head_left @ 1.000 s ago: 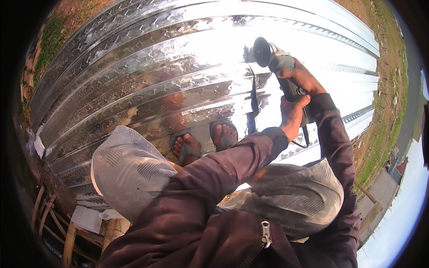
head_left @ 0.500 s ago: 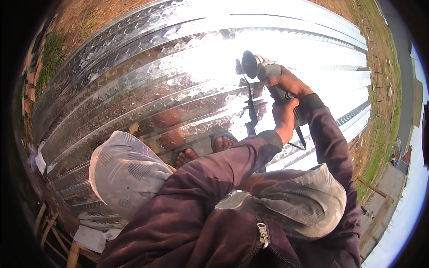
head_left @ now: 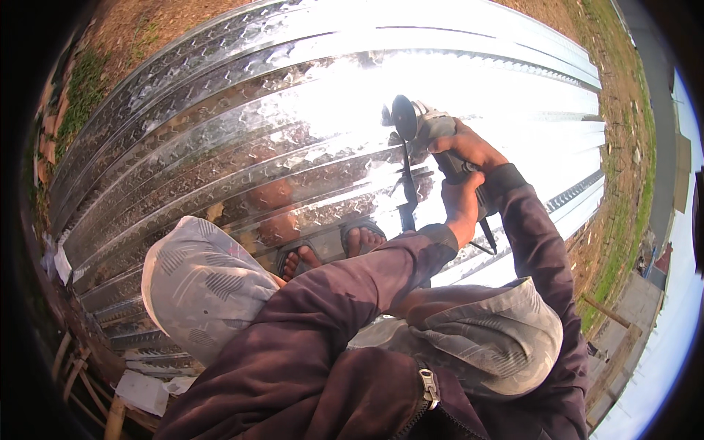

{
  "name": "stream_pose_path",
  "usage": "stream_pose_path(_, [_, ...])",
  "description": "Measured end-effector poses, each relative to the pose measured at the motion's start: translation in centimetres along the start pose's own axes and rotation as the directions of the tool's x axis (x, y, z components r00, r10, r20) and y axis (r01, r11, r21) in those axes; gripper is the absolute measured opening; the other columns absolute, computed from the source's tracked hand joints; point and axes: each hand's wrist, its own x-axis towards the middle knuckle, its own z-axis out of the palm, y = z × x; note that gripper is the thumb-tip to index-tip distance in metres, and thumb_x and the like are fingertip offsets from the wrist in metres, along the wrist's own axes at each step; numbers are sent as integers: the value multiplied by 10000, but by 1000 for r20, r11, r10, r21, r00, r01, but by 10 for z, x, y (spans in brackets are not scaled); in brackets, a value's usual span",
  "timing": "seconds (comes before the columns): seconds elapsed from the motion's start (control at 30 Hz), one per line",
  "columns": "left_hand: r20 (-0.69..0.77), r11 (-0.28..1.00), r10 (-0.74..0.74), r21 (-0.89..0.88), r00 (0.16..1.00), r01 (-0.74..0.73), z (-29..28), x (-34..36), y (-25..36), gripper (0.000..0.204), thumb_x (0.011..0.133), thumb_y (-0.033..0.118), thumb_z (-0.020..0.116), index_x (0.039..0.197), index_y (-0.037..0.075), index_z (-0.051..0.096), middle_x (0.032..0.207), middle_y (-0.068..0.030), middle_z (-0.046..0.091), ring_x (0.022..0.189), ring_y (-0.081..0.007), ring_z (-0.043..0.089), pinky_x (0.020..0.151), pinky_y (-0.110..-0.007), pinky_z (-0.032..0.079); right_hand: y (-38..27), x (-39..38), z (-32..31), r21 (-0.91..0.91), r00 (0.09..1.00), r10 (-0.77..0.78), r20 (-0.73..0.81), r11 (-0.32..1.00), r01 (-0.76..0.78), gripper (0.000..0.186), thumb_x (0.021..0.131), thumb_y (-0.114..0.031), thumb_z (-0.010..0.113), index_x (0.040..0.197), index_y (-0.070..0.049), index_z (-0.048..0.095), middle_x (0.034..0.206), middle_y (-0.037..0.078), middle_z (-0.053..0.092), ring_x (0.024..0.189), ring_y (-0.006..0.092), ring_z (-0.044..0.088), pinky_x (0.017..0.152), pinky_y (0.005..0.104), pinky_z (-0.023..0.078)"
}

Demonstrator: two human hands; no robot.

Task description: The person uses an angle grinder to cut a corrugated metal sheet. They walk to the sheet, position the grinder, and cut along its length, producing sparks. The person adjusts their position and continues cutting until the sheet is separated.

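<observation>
An angle grinder [head_left: 457,166] with a dark round disc [head_left: 404,117] is held over shiny ribbed metal sheets [head_left: 242,172]. My right hand [head_left: 471,147] wraps around its body just behind the grey head. Closer to me, my left hand [head_left: 462,202] grips the rear part of the body, its thumb pressed along the casing. The disc stands roughly upright at the tool's far left end. Glare hides whether it touches the metal. A dark reflection or shadow runs over the sheet just left of the tool.
Under my crouched body, my sandalled feet [head_left: 301,259] are on the sheets, between my knees. A white block [head_left: 143,391] and wooden poles [head_left: 116,418] lie at the lower left. Grass [head_left: 632,213] and a grey road [head_left: 664,139] run along the right.
Both hands have brought the grinder slightly nearer to me, and its disc sits a little lower in the picture. The whole view has also shifted slightly. My grip is the same.
</observation>
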Motion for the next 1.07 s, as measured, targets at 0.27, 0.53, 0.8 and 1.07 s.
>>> stream_pose_path(0.27, [-8,999,-15,28,1000,16,-6,6,2,352,743,227,704,988,-15,630,919,-76,647,833,-197,604,765,-350,454,-25,-9,14,37,993,-72,96,997,69,737,716,-158,748,1351,36,430,1133,139,598,961,231,607,864,350,512])
stream_pose_path(0.53, [1,999,-40,34,999,40,-3,5,7,336,754,216,700,998,-5,631,927,-68,652,840,-188,604,774,-346,452,-5,5,5,-28,999,40,-30,999,-40,735,728,-143,756,1349,43,411,1089,149,609,926,230,619,821,362,528])
stream_pose_path(0.8, [-56,998,13,57,998,-9,-8,8,5,305,763,222,730,981,25,646,913,-69,672,834,-184,621,767,-347,465,-35,-4,20,-43,990,-32,136,998,38,647,735,-130,746,1303,19,475,1041,105,629,883,205,616,798,340,520])
stream_pose_path(1.07, [21,993,57,104,998,-59,-11,13,0,300,766,236,700,956,5,674,857,-87,675,776,-181,642,702,-328,483,-11,11,17,-22,993,-55,102,998,58,547,722,-126,708,1229,-2,545,980,70,625,796,178,607,702,316,519])
